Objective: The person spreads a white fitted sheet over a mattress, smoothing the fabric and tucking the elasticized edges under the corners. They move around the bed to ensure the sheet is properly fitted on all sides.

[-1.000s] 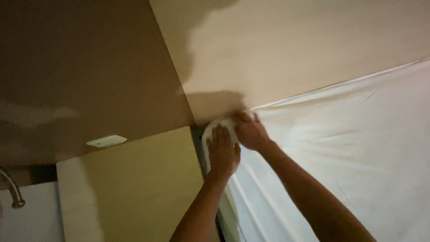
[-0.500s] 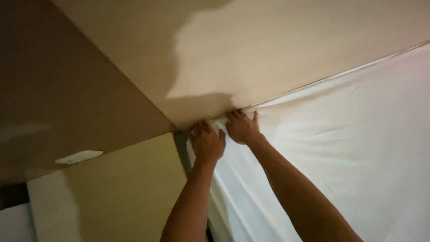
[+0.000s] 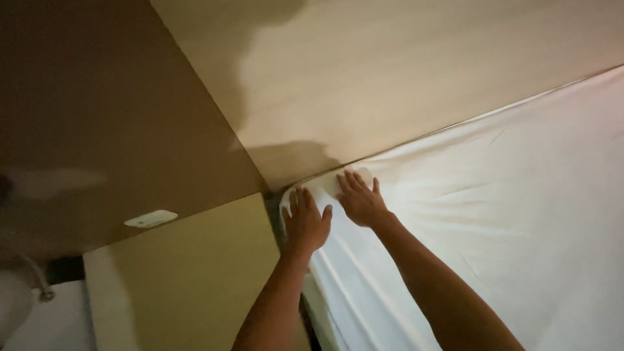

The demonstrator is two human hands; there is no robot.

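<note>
Where both hands press, the sheet corner (image 3: 325,187) lies beneath.

The sheet (image 3: 494,214) under my left hand (image 3: 305,224) and right hand (image 3: 361,201) was white cloth, matt and soft, pulled mostly smooth with fine creases near the corner and folds down the bed's side. The headboard (image 3: 403,71) looked like pale wood or laminate, smooth with a dull sheen. The wall (image 3: 110,110) was matt brown paint. The nightstand (image 3: 188,273) had a smooth, tan, laminate-like top. A small switch (image 3: 151,218) looked like white plastic, faintly glossy.
</note>
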